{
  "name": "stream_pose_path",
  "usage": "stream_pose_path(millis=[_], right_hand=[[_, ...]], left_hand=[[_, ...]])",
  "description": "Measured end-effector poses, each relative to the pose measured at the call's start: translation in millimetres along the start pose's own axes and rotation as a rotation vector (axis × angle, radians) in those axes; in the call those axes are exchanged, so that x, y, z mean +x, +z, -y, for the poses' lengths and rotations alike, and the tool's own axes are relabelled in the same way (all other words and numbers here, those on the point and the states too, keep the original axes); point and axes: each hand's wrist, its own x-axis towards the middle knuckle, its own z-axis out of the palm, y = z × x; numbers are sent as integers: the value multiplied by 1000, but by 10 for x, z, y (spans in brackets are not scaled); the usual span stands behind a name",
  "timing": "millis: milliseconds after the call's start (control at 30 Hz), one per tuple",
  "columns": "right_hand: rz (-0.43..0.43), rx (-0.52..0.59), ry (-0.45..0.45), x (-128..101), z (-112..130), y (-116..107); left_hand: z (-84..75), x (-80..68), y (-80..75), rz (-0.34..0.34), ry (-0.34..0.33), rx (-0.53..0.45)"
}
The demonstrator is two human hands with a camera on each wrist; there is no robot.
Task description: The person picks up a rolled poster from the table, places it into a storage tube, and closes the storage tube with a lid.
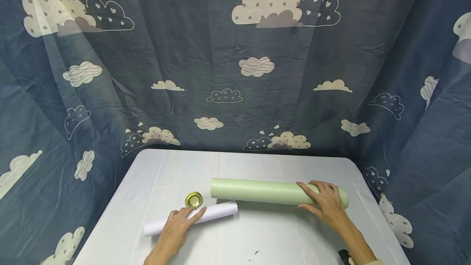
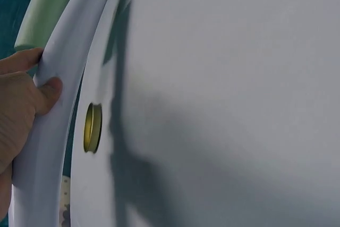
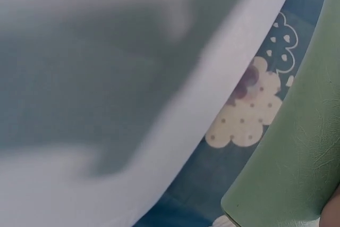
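A slim white roll [image 1: 218,211] lies at a slant across the left middle of the white table [image 1: 268,232]. My left hand [image 1: 176,229] grips it near its middle; in the left wrist view the thumb [image 2: 50,93] presses on its side. Farther back is a thicker, longer pale green roll [image 1: 254,190], held by my right hand [image 1: 327,203] close to its right end. The right wrist view shows the green roll [image 3: 297,147] with only a sliver of the hand at the edge. Just behind the white roll sits a small round gold-coloured piece with a raised rim [image 1: 194,199].
A dark blue curtain [image 1: 206,52] with a cloud print hangs behind the table and along both sides. Small dark specks [image 1: 256,252] mark the tabletop near its front. Beside my right forearm, a black object [image 1: 344,256] shows at the lower edge.
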Motion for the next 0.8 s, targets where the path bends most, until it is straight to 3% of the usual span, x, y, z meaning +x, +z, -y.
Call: stream_pose_path(millis=[533, 800], right_hand=[[-26, -6, 92, -305, -109, -106], [-41, 27, 82, -352, -91, -78]], left_hand=[[471, 25, -198, 21, -122, 18], [565, 109, -193, -20, -94, -6]])
